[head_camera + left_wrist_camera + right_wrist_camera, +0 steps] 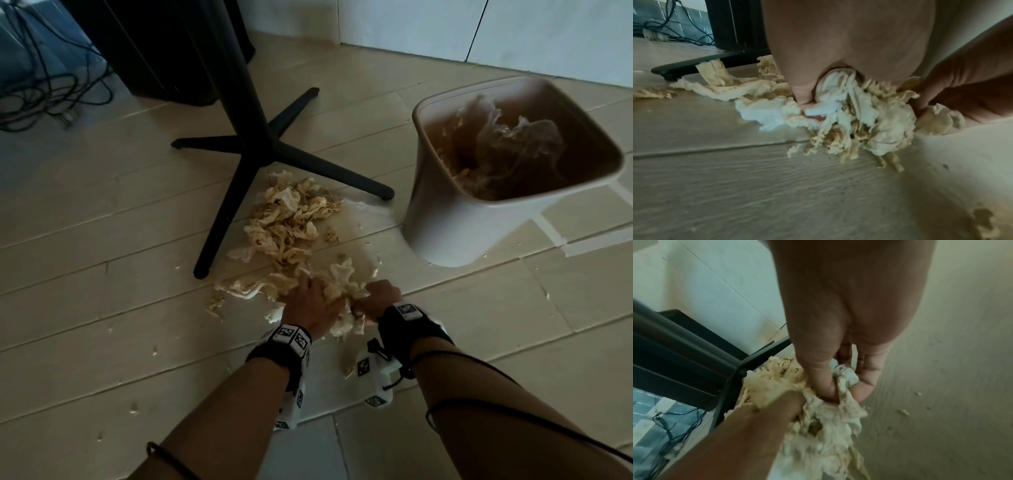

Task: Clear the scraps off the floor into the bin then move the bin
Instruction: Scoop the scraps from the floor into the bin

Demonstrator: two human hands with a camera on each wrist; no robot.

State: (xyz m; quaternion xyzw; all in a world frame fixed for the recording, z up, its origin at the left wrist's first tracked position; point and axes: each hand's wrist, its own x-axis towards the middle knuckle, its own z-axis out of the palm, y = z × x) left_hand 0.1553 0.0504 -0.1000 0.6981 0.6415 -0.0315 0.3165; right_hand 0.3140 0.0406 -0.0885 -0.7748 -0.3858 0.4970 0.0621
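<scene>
Pale, limp leafy scraps (291,219) lie strewn on the floor beside a black stand. A nearer clump of scraps (342,291) is squeezed between both hands. My left hand (310,301) grips the clump from the left, its thumb and fingers dug into the scraps (855,113). From the right, my right hand (380,298) grips the same clump, thumb pressed into the scraps (830,410). The beige bin (455,219) stands tilted to the right, with scraps and a thin plastic bag (513,137) inside.
A black four-legged stand base (260,150) sits just behind the scrap pile. Tangled cables (51,92) lie at the far left by a dark cabinet (154,44). Small crumbs dot the wood-look floor (102,325). White tape strips (555,236) mark the floor near the bin.
</scene>
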